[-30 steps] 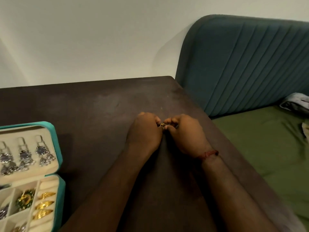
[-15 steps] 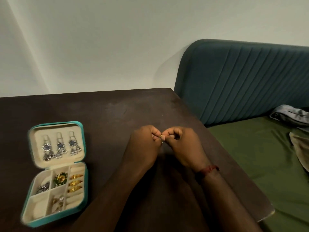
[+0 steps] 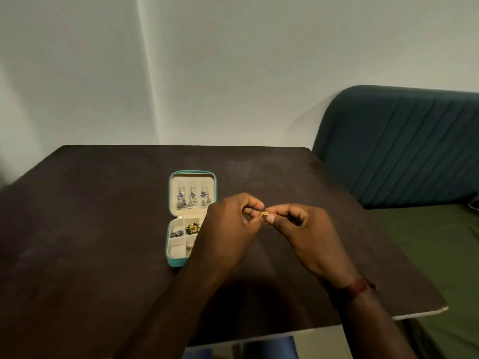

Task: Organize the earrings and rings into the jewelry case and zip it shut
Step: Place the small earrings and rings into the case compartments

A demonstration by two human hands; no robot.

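Observation:
A small gold ring (image 3: 264, 215) is pinched between the fingertips of my left hand (image 3: 230, 226) and my right hand (image 3: 305, 229), held above the table. Just left of my hands lies the open teal jewelry case (image 3: 173, 260) with a cream lining. Three silver drop earrings (image 3: 192, 198) hang in its raised lid. Its lower tray holds a green and gold piece (image 3: 192, 227) and small silver pieces (image 3: 177, 233) in separate compartments. My left hand covers the case's right side.
The dark brown table (image 3: 90, 216) runs to a pale front-right edge (image 3: 420, 315). A teal ribbed headboard (image 3: 404, 146) and a green bed sheet (image 3: 445, 242) lie to the right. A white wall stands behind.
The view has swung left, so the case now sits near the middle instead of the far left. My hands still pinch the ring together and have come close to the case.

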